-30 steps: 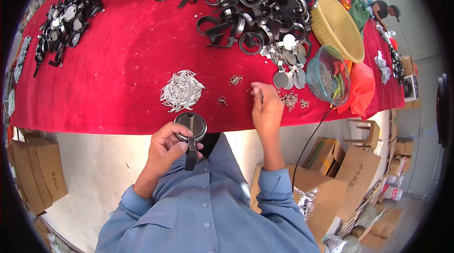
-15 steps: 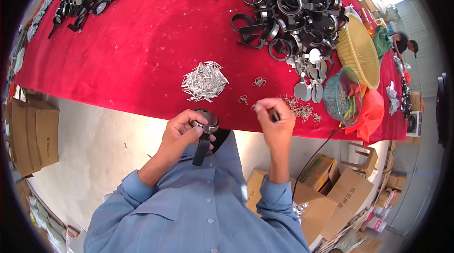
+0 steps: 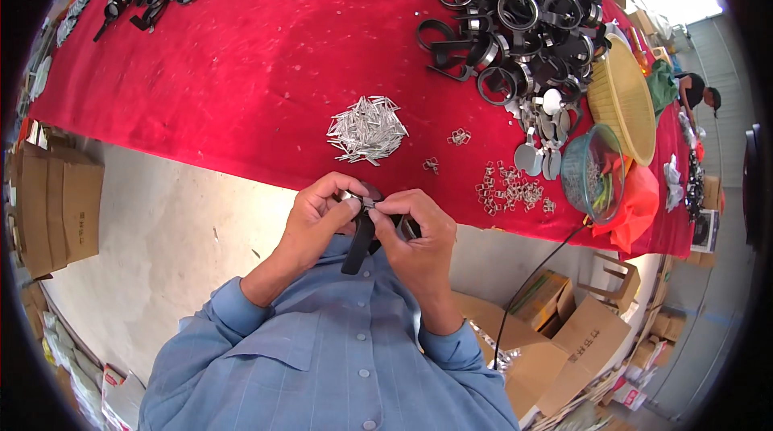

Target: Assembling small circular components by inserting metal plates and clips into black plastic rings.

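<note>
In front of my chest, my left hand is closed round a lid with a flat black handle and a shiny metal rim; the handle points down toward me. My right hand meets it there, thumb and forefinger pinching a small silvery metal piece against the lid near the handle's base. A dark, rounded object is tucked in the curled fingers of my right hand; its kind is hard to make out. Fingers hide most of the lid.
On the red cloth lie a heap of silvery pins and small wire clips. Black ring-shaped lids are piled behind. At right stand a glass bowl and a yellow basket. Cartons flank me.
My right hand has moved left from beside the wire clips to the lid and now pinches at it. The left hand still holds the lid, now slightly farther right in view.
</note>
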`<state>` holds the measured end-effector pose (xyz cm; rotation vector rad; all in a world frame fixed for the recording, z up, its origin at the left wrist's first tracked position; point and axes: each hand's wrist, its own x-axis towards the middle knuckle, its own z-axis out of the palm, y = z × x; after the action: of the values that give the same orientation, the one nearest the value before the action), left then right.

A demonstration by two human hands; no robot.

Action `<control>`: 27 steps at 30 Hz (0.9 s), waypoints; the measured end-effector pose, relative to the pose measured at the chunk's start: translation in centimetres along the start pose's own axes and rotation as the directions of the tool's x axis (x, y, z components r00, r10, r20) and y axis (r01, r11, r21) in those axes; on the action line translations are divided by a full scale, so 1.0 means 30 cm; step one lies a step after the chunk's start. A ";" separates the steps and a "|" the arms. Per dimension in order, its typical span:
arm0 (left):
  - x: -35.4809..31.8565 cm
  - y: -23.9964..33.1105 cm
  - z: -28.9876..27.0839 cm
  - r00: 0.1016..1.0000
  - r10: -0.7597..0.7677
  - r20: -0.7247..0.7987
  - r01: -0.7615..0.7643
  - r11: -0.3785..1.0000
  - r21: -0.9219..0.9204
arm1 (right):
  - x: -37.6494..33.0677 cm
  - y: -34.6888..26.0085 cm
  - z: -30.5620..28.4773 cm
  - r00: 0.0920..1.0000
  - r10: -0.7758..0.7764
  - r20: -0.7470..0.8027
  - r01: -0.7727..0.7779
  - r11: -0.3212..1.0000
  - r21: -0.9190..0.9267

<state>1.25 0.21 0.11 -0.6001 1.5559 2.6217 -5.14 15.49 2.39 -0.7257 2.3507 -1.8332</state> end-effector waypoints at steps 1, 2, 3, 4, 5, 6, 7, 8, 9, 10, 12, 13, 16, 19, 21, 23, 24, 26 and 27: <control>-0.002 -0.001 -0.004 1.000 0.001 -0.004 -0.001 1.000 -0.003 | 0.000 0.000 0.000 1.000 0.015 0.013 -0.015 1.000 -0.005; -0.004 -0.003 -0.012 1.000 0.007 0.005 -0.007 1.000 0.019 | 0.000 0.000 -0.001 1.000 0.014 0.018 -0.014 1.000 -0.005; -0.003 -0.003 -0.020 1.000 0.013 0.016 -0.014 0.999 0.041 | 0.000 0.000 -0.004 0.996 0.066 0.055 -0.069 0.996 0.048; -0.004 -0.001 -0.029 1.000 0.014 0.015 -0.015 0.999 0.037 | 0.003 0.000 -0.008 0.989 0.115 0.095 -0.125 0.987 0.099; -0.005 0.002 -0.040 0.998 -0.002 0.057 0.005 0.998 -0.064 | 0.015 -0.002 -0.014 0.989 0.115 0.098 -0.124 0.988 0.097; -0.010 0.005 -0.049 0.995 -0.014 0.098 0.030 0.986 -0.162 | 0.035 -0.006 -0.022 0.995 0.065 0.077 -0.064 0.998 -0.005; -0.016 0.017 -0.053 0.996 -0.013 0.093 0.028 0.986 -0.165 | 0.056 -0.005 -0.026 0.998 0.011 0.063 -0.005 0.994 -0.107; -0.023 0.036 -0.056 0.998 -0.034 0.060 0.044 0.985 -0.169 | 0.076 0.009 -0.021 0.997 0.033 0.065 -0.023 0.988 -0.151; -0.027 0.045 -0.058 0.998 -0.057 0.035 0.062 0.983 -0.175 | 0.090 0.038 -0.009 0.998 0.016 0.055 -0.006 0.984 -0.176; -0.029 0.049 -0.066 0.998 -0.054 0.033 0.059 0.983 -0.176 | 0.105 0.076 0.007 0.999 -0.005 0.046 0.014 0.980 -0.198; -0.037 0.055 -0.085 1.000 -0.009 0.011 0.010 0.993 -0.120 | 0.131 0.135 0.036 0.996 -0.060 0.067 0.074 0.969 -0.235; -0.038 0.058 -0.094 1.000 -0.006 0.006 0.006 0.993 -0.120 | 0.144 0.148 0.050 0.992 -0.067 0.103 0.096 0.945 -0.313; -0.040 0.070 -0.117 0.999 0.005 -0.041 -0.010 0.994 -0.113 | 0.165 0.172 0.084 0.981 -0.068 0.180 0.138 0.899 -0.417; -0.041 0.083 -0.135 0.997 0.023 -0.073 -0.036 0.981 -0.189 | 0.180 0.171 0.102 0.957 0.014 0.288 0.156 0.816 -0.557; -0.040 0.089 -0.146 0.997 0.020 -0.073 -0.035 0.975 -0.220 | 0.188 0.164 0.103 0.935 0.036 0.353 0.211 0.745 -0.633; -0.040 0.088 -0.154 0.997 0.027 -0.070 -0.042 0.975 -0.218 | 0.192 0.163 0.108 0.926 0.047 0.375 0.229 0.720 -0.655; -0.038 0.087 -0.156 0.997 0.035 -0.066 -0.048 0.975 -0.216 | 0.195 0.165 0.110 0.917 0.060 0.395 0.246 0.694 -0.676; -0.036 0.089 -0.153 0.998 0.035 -0.057 -0.046 0.977 -0.206 | 0.202 0.166 0.119 0.904 0.082 0.419 0.269 0.654 -0.707; -0.036 0.091 -0.153 0.998 0.034 -0.049 -0.043 0.979 -0.197 | 0.204 0.164 0.123 0.890 0.107 0.442 0.292 0.612 -0.735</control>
<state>3.06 -4.87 0.84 -0.6512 1.3390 2.8334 -10.88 10.57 -1.86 -1.1970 2.7205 -0.3968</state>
